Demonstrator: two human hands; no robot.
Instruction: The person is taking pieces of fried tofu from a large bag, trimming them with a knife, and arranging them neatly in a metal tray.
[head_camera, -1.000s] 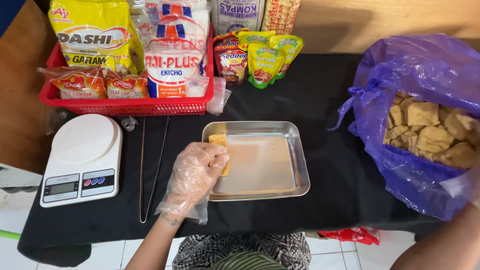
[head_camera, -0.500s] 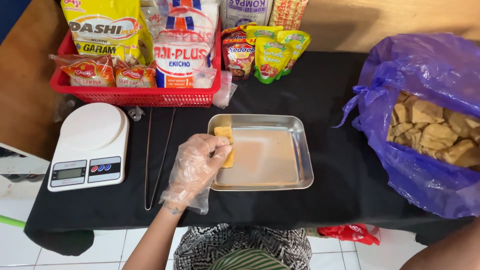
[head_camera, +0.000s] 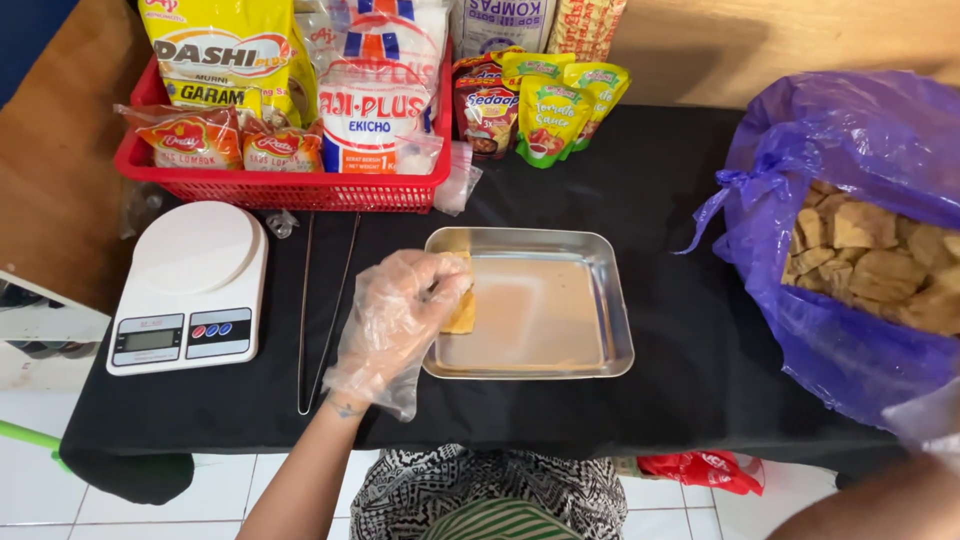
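- Head view, hands: the left hand (head_camera: 400, 325), in a loose clear plastic glove, reaches over the left rim of the metal tray (head_camera: 615, 300). Its fingers are curled closed around a yellowish fried piece (head_camera: 462, 312), which sits low at the tray's left inner wall.
- Only the bare forearm of the right arm shows at the bottom right corner; the right hand itself is out of view, so its state cannot be told.
- Tray: a shallow rectangular steel pan with rounded corners, lying flat on the black table cloth (head_camera: 680, 200). Its floor to the right of the held piece is bare metal, and its front rim lies near the table's front edge.
- Left of the tray: a pair of long thin metal tongs (head_camera: 322, 310) lies lengthwise on the cloth, just beside the gloved wrist. Beyond them stands a white kitchen scale (head_camera: 190, 285) with a round platform, close to the table's left edge.
- Behind: a red plastic basket (head_camera: 280, 190) full of seasoning packets runs along the back, with small sauce pouches (head_camera: 545, 115) standing just to its right. A strip of bare cloth separates the basket from the tray's back rim.
- Right: a big purple plastic bag (head_camera: 850, 130), open at the top, holds many tan fried pieces (head_camera: 880, 255). It stands apart from the tray, with a band of open cloth between them, and bulges toward the table's right and front edges.
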